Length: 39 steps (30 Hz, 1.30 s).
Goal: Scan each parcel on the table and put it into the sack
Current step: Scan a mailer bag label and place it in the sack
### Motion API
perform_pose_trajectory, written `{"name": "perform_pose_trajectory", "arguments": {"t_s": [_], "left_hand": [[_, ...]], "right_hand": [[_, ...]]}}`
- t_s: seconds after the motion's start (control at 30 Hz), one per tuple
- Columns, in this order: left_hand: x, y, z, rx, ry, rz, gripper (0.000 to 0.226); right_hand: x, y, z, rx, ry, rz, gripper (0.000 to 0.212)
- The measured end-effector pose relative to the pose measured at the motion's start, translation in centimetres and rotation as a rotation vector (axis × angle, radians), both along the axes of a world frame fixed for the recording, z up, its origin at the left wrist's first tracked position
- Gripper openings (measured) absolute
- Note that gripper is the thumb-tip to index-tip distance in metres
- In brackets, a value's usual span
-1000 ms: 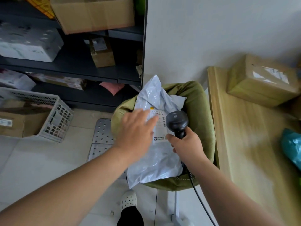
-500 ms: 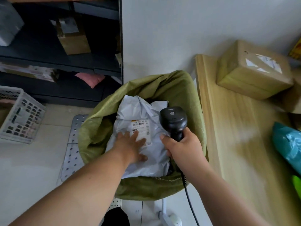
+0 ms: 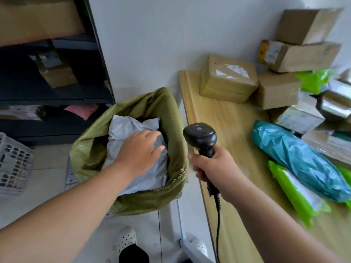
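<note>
While the left hand [image 3: 141, 152] presses it, grey parcel [image 3: 131, 128] fills sack [image 3: 171, 114].

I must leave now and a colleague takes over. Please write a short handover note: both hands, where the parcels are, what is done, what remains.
Left hand: open, fingers flat on the grey mailer inside the sack.
Right hand: grips the scanner near the table edge.
Done: grey mailer is in the sack.
Left: teal bag, green bag and boxes lie on the table, not yet sacked.
</note>
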State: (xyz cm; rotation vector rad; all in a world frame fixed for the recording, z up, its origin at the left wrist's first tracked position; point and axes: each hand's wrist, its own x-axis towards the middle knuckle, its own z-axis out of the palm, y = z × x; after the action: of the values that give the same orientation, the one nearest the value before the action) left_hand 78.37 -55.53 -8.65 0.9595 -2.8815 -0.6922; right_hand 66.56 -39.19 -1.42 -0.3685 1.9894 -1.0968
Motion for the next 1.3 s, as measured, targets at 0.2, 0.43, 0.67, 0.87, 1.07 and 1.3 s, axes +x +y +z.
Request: {"name": "perform_pose_trajectory", "arguments": {"t_s": [0.2,0.43,0.67,0.87,1.07,1.3], "left_hand": [[-7.4,8.5,5.9,-0.026,-0.013,-0.145,0.052],[-16.9,19.9,7.5,0.031,-0.089,-0.120,0.055],[-27.1,27.8,3.7,0.701,0.014,0.380,0.066],[-30.0,29.6,2.9,-0.115,-0.097,0.042,0.057],[-31.7,31.5,1.3,-0.415,-0.310,-0.672,0.086],[-34.7,31.7,-0.4,-0.540,-0.346,-0.803,0.058]], "right_hand": [[-4.5,10.9,4.4,-0.020,0.014,-0.108,0.014],[-13.4,23.8,6.0,-0.066,0.009,-0.222,0.016],[-21.0,32.0,4.0,-0.110,-0.058,-0.308,0.015],[-24.4,34.3,2.0,-0.173,-0.115,-0.324,0.012],[-26.0,35.2,0.6,-0.215,-0.164,-0.338,0.012],[-27.1,35.8,-0.8,-0.252,-0.200,-0.379,0.012]]}}
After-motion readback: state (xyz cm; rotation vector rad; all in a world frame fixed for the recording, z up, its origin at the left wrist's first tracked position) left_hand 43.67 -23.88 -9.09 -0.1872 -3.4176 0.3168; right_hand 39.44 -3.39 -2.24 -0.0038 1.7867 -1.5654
